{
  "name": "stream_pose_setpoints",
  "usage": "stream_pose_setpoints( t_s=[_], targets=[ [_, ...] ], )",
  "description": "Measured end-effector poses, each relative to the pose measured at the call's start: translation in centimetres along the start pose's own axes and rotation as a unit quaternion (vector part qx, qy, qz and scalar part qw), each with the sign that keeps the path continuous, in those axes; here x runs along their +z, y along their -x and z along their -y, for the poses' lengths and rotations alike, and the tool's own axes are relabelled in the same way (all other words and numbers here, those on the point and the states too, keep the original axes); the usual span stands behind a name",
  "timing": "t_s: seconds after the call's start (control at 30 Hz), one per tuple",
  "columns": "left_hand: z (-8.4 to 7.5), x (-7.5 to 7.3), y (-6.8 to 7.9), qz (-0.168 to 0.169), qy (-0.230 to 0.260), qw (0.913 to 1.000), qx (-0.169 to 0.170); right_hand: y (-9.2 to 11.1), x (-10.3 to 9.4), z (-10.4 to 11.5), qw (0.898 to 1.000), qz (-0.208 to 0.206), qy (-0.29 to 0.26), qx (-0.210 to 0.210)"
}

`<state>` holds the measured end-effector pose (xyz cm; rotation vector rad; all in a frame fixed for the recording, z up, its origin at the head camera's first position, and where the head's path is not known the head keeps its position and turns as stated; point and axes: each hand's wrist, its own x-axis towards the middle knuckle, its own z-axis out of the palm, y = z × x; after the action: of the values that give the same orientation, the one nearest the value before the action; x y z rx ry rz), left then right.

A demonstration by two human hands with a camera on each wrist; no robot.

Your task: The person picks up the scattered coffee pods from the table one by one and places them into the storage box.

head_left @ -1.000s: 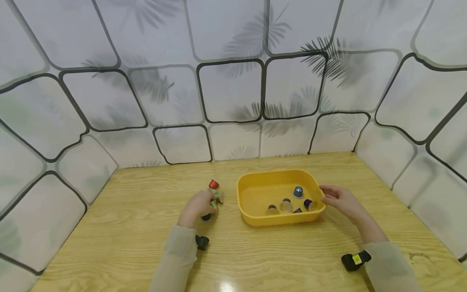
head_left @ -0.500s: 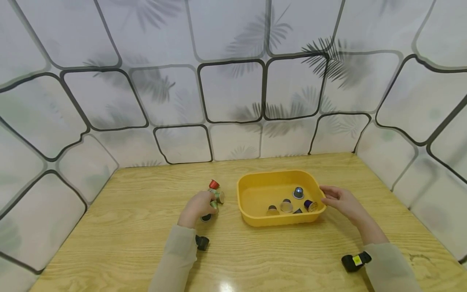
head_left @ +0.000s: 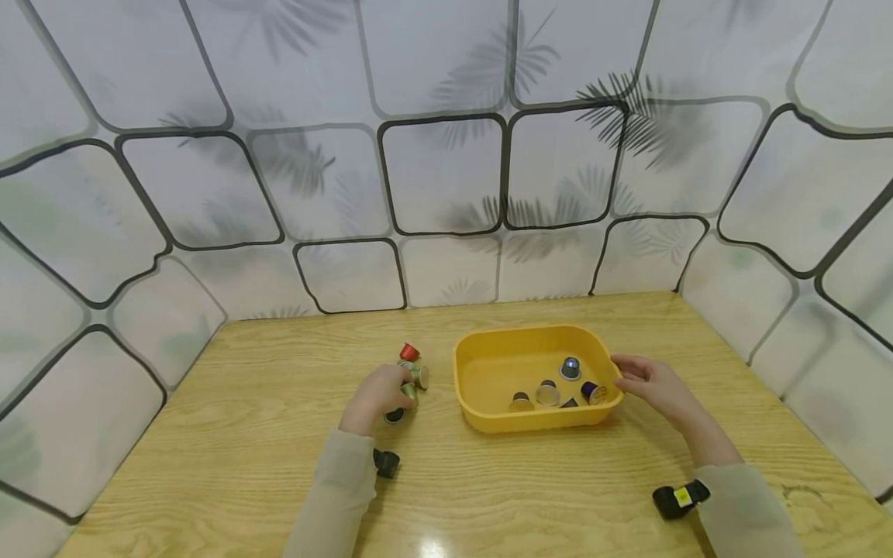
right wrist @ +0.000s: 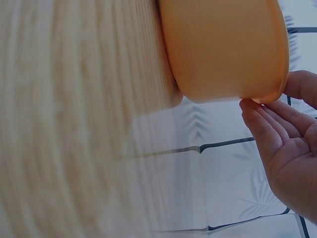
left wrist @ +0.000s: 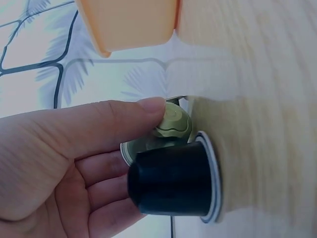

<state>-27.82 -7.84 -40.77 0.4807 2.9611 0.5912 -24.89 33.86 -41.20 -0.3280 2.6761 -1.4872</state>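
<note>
Currently pinches a green capsule [left wrist: 174, 120] between the thumb and curled fingers of the left hand [head_left: 379, 394], low over the wooden table [head_left: 230, 434], with part of the hold hidden from sight. With the right hand [head_left: 656, 386], grips the rim of the yellow tray [head_left: 488, 423] at the end farthest from the left hand, thumb opposite fingertips. Right beside the left fingers, has a black capsule [left wrist: 171, 181] standing rim-down; cannot tell touching from mere nearness there. Just past the left fingertips, has a second green capsule [head_left: 422, 377] lying on its side, then a red capsule [head_left: 409, 353] farther forward. Between the hands, inside the tray and nearer the right fingers, has loose capsules, among them a blue capsule [head_left: 570, 367] and a purple capsule [head_left: 594, 393]. Judging by looks, should handle as light and fairly stiff, smooth enough to slip or roll, with a flat lid perhaps easily dented. Best taken around the body, just behind the flared rim, pressing gently.
</note>
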Motion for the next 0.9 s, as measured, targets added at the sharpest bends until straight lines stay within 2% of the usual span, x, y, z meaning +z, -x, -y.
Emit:
stream_pose_setpoints(
  t_s=[0.2, 0.4, 0.7, 0.9],
  targets=[
    [-0.2, -0.6, 0.2, -0.004, 0.015, 0.9998, -0.008, -0.1, 0.1, -0.2, 1.0, 0.002, -0.003, -0.002],
    [-0.3, -1.2, 0.5, -0.013, 0.037, 0.9992, -0.002, -0.1, 0.2, -0.4, 1.0, 0.001, -0.003, 0.002],
    [-0.7, -1.6, 0.7, -0.026, 0.038, 0.9986, 0.024, 0.0, 0.3, -0.2, 1.0, 0.002, -0.001, 0.0],
    [-1.4, -1.8, 0.6, -0.052, 0.031, 0.9971, 0.046, -0.1, 0.1, -0.1, 1.0, 0.004, 0.002, 0.002]
  ],
)
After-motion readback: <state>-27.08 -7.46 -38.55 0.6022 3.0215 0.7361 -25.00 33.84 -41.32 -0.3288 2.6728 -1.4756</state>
